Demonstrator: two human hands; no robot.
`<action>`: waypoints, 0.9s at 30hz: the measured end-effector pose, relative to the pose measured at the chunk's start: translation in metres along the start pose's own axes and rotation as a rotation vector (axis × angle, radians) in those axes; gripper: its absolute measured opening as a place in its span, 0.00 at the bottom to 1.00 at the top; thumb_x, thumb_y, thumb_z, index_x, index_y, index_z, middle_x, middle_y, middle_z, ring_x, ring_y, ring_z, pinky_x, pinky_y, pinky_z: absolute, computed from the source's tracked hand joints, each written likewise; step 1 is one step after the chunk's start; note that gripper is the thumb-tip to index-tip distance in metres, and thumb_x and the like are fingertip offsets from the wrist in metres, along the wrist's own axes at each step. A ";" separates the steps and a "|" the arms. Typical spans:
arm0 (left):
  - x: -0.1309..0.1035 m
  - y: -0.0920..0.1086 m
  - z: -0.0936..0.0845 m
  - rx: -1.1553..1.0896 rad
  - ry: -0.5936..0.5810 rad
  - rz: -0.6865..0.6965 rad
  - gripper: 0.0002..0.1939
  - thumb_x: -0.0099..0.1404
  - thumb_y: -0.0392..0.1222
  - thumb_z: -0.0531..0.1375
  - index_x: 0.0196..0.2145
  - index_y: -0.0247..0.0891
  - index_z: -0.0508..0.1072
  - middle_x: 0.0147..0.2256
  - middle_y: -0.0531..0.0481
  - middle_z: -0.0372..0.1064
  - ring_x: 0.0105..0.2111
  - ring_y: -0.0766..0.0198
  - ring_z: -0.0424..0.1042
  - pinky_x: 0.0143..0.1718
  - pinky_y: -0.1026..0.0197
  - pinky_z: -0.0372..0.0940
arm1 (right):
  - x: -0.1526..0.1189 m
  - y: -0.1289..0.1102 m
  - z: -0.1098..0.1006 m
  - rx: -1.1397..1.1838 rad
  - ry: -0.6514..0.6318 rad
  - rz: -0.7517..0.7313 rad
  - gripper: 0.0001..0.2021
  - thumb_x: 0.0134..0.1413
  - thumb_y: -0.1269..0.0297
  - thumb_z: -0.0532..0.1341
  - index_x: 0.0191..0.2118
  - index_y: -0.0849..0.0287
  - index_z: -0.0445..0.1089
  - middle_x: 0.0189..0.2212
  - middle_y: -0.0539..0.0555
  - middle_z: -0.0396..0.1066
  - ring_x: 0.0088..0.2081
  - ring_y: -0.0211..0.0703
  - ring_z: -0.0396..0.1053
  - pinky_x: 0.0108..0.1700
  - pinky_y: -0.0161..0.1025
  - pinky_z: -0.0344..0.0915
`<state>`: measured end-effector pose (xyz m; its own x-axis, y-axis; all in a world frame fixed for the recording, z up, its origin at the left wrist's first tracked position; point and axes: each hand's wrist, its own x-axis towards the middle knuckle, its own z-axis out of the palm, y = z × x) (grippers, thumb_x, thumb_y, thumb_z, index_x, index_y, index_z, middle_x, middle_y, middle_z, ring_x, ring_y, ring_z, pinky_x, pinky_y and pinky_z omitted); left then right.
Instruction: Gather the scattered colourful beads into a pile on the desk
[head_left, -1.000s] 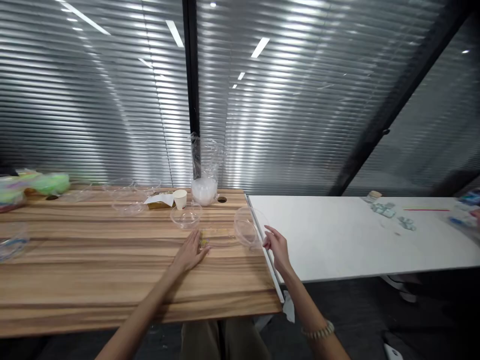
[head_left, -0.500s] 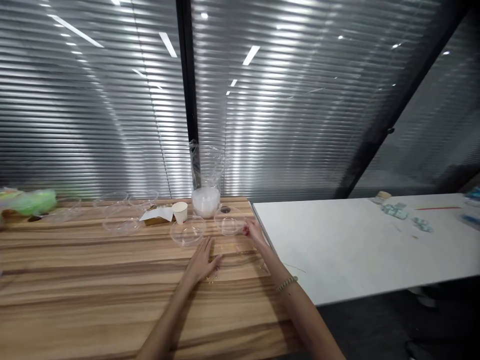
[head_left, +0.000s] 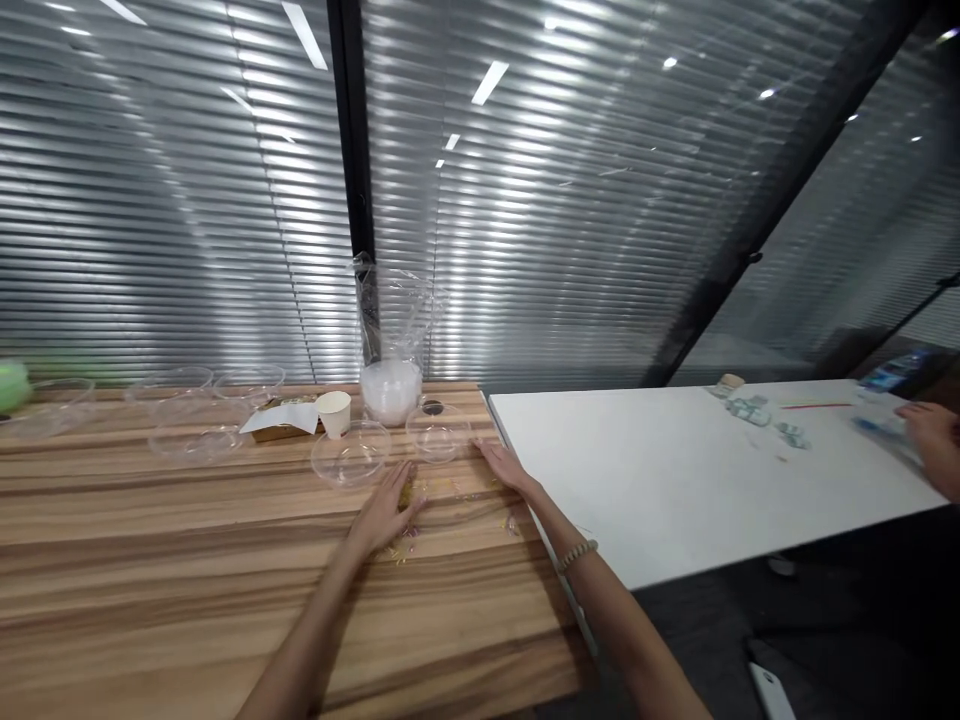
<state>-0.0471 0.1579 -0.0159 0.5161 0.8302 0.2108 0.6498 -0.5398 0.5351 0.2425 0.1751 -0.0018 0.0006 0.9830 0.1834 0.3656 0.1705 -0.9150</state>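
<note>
My left hand (head_left: 382, 512) lies on the wooden table, fingers stretched and thumb apart, behind the clear plastic bowl (head_left: 350, 455) nearest it. Small yellow and purplish bits (head_left: 409, 540) are scattered beside and under its thumb. My right hand (head_left: 501, 466), with a bead bracelet on the wrist, is stretched out at the table's right edge. Its fingertips are close to another clear bowl (head_left: 439, 435); I cannot tell whether they touch it. Nothing shows in either hand. More of the tiny bits lie between the hands.
Behind the bowls stand a paper cup (head_left: 334, 415), a small box with white paper (head_left: 285, 418) and a clear bag of white material (head_left: 391, 390). Several clear bowls (head_left: 199, 430) stand left. A white table (head_left: 600, 450) adjoins at right, where another person's hand (head_left: 930, 440) shows.
My right hand has gone from curled fingers to stretched ones beside the bowl. My left hand stays low on the table. The view has shifted right, bringing in another person's hand.
</note>
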 end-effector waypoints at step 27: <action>-0.042 0.041 -0.016 -0.191 -0.204 0.141 0.30 0.71 0.56 0.48 0.66 0.42 0.52 0.65 0.46 0.49 0.64 0.53 0.51 0.64 0.48 0.49 | -0.026 0.004 0.036 -0.510 -0.206 -0.267 0.27 0.67 0.50 0.48 0.65 0.59 0.54 0.62 0.60 0.56 0.63 0.49 0.54 0.66 0.52 0.46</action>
<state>-0.0510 0.1033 0.0098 0.7075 0.6935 0.1361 0.4572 -0.5960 0.6601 0.2101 0.1522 -0.0230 -0.3141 0.9123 0.2629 0.7281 0.4091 -0.5500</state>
